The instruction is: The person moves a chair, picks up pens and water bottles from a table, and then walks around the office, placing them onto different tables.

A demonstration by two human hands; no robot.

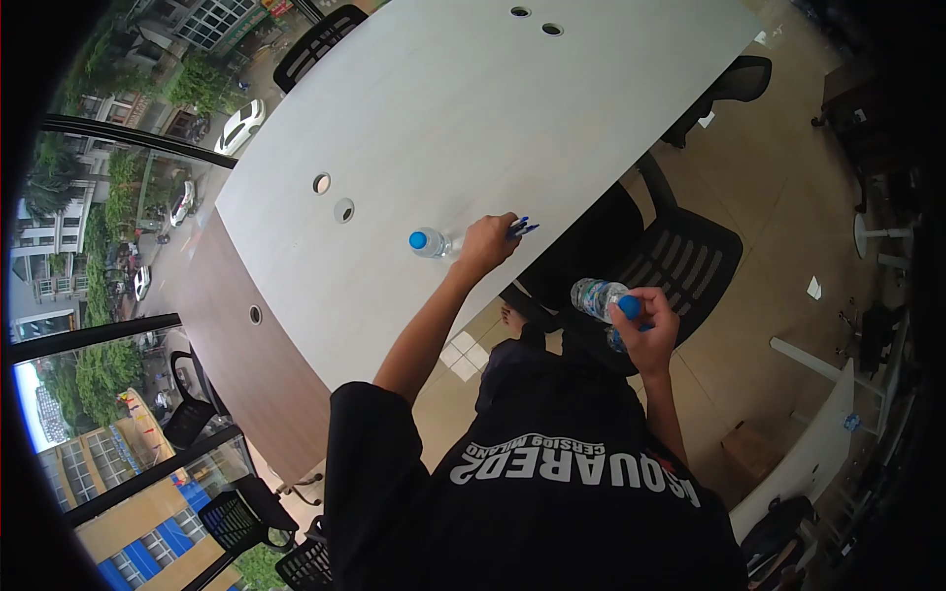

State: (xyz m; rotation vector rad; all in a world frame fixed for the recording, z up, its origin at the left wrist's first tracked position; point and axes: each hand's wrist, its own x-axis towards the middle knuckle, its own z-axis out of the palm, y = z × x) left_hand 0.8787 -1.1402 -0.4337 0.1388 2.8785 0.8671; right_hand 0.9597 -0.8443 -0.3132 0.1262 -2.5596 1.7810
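My left hand is over the white table, its fingers closed around a few blue pens whose ends stick out past the fingertips. Just to the left of that hand, a clear water bottle with a blue cap stands on the table. Past the table's near edge, my right hand is raised in front of my body. Its fingers grip a clear water bottle near its blue cap. Part of a second clear bottle shows beneath that hand, mostly hidden by it.
The white table has round cable holes and joins a brown tabletop on the left. A black mesh chair is at the near edge, beside my right hand. Windows line the left side. A cardboard box sits on the floor.
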